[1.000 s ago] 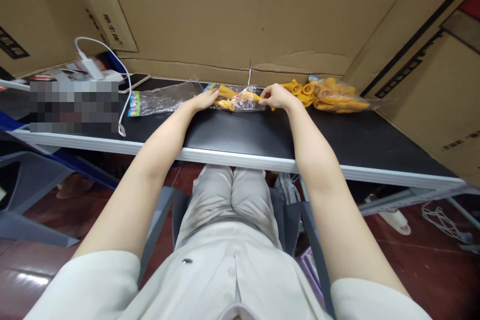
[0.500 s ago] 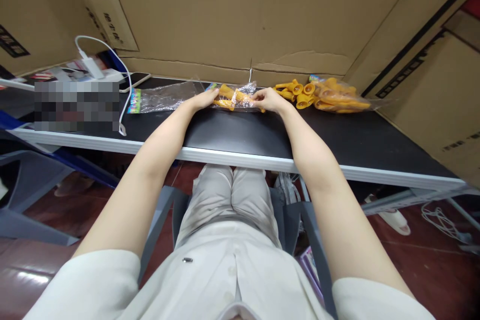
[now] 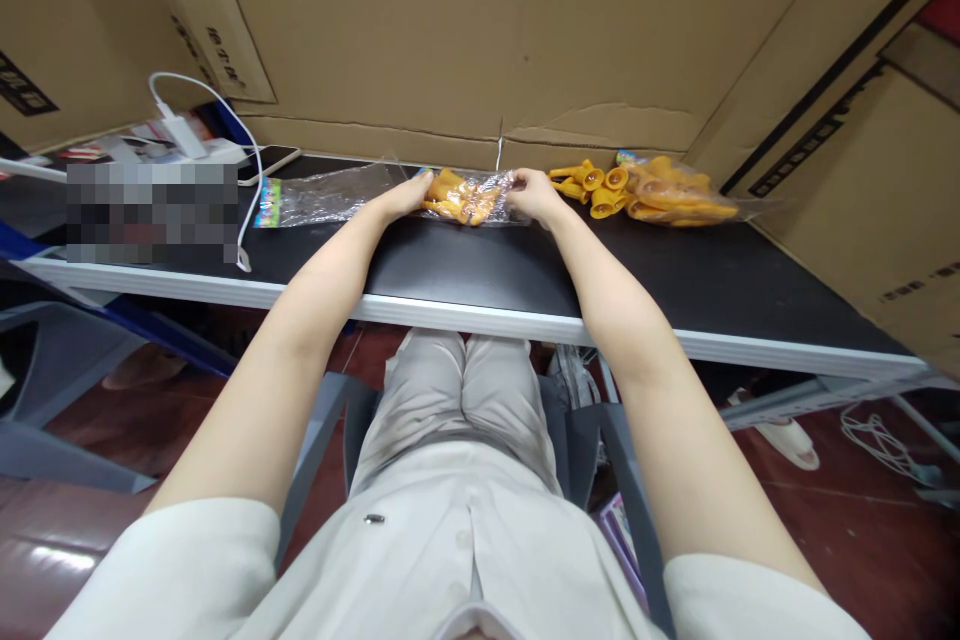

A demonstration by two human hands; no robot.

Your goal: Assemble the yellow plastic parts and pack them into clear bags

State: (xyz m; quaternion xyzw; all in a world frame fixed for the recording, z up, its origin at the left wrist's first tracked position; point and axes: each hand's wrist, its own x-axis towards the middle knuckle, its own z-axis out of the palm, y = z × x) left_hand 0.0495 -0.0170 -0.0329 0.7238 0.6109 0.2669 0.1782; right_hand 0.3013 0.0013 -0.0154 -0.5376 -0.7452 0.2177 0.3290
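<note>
A clear plastic bag [image 3: 495, 205] with yellow trumpet-shaped plastic pieces [image 3: 450, 192] inside lies on the black tabletop between my hands. My left hand [image 3: 406, 197] is closed on the bag's left end, beside its colourful header. At the other end, my right hand [image 3: 532, 197] has its fingers bent together on the crinkled film at the bag's edge. Just right of that hand lie several loose yellow trumpet-shaped pieces [image 3: 592, 182], their round mouths facing me. Beyond them a filled clear bag [image 3: 675, 192] holds more of the same.
A flat clear bag [image 3: 322, 197] with a colourful header lies left of my left hand. Further left are a white cable [image 3: 259, 145], a phone [image 3: 270, 165] and a blurred-out patch. Cardboard [image 3: 405, 30] walls the back; a pale metal rim [image 3: 480, 318] edges the table front.
The yellow pieces have shifted left, deeper into the bag. My right hand has come off them and now sits at the film's right end. My left hand has barely moved.
</note>
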